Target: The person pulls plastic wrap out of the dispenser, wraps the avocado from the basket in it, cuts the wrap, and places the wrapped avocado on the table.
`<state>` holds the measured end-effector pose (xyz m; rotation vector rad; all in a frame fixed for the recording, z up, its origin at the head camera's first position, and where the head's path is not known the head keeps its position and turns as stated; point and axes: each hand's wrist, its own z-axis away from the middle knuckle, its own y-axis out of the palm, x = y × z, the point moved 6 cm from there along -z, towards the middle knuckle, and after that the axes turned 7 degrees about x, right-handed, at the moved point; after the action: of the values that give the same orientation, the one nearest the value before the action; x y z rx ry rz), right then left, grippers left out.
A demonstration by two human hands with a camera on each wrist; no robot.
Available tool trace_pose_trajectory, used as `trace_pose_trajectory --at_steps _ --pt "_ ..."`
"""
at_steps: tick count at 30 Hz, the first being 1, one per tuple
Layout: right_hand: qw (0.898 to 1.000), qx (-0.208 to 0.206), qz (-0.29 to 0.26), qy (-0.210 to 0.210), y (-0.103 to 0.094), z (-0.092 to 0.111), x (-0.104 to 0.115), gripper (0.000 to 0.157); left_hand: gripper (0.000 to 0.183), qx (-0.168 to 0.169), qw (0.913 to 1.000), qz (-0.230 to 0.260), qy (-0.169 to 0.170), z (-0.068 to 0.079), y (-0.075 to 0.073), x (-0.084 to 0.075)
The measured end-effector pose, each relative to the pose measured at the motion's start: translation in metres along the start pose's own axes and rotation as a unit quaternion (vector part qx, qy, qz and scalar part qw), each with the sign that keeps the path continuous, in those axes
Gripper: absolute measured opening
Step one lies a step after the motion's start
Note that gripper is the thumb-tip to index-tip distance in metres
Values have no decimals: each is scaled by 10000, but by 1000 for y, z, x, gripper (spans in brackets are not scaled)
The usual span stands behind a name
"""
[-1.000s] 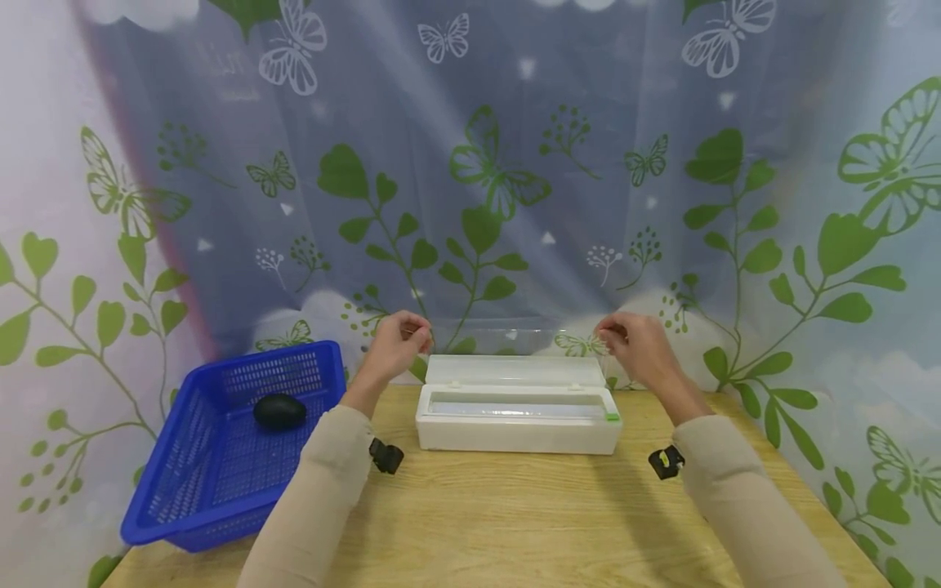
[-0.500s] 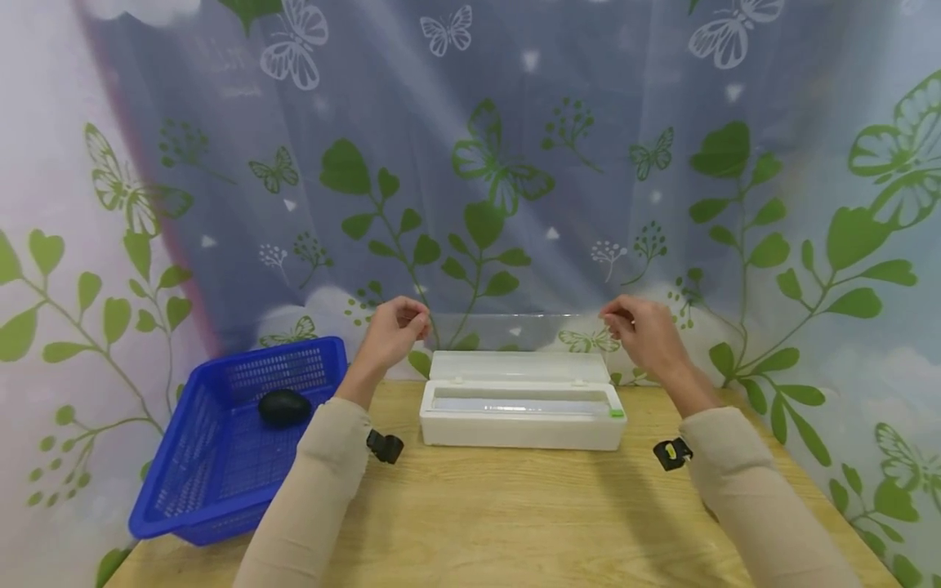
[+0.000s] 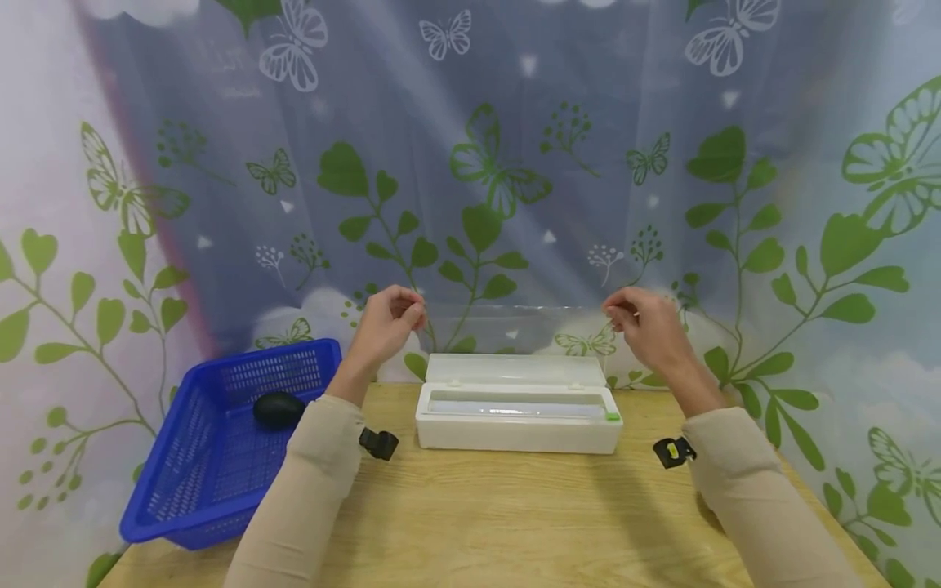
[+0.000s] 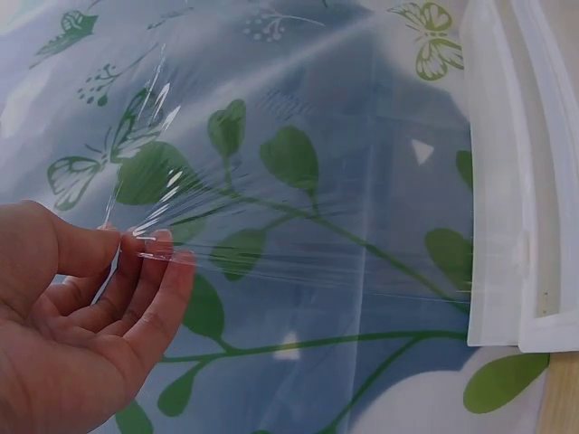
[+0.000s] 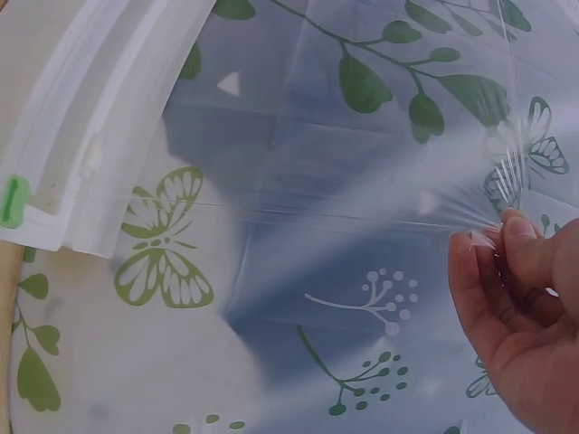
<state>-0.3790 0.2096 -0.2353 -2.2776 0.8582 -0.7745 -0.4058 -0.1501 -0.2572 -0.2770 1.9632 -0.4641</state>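
Clear cling film (image 4: 271, 226) stretches between both hands, above a long white cling film dispenser (image 3: 518, 434) on the table. Its lid (image 3: 515, 369) stands raised at the back, and a roll shows inside through the slot. My left hand (image 3: 390, 327) pinches one corner of the film between thumb and fingers, with creases fanning out from the pinch in the left wrist view. The opposite corner is pinched by my right hand (image 3: 647, 327), up and to the right of the dispenser. From there the film runs down to the box in the right wrist view.
A blue plastic basket (image 3: 158, 514) stands at the left of the wooden table (image 3: 500, 523), holding a dark oval object (image 3: 278, 410). Behind the table hangs a curtain (image 3: 515, 106) printed with leaves and butterflies. A green slider (image 3: 612, 416) sits at the dispenser's right end.
Both hands have risen a little, still pinching the film, and its top edge now lies higher above the dispenser. The dispenser and basket have stayed in place.
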Motion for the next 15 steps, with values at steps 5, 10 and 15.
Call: trace_pose_trajectory --at_steps 5,10,15 --pt "9999 -119 -31 -119 -8 0 8 9 22 46 9999 91 99 3 -3 -8" --pt "9997 -137 -142 -159 -14 -1 15 10 21 -22 9997 83 213 4 -7 -13" --pt "9997 -159 -149 -90 -20 1 19 11 20 -64 9995 52 302 5 -10 -18"
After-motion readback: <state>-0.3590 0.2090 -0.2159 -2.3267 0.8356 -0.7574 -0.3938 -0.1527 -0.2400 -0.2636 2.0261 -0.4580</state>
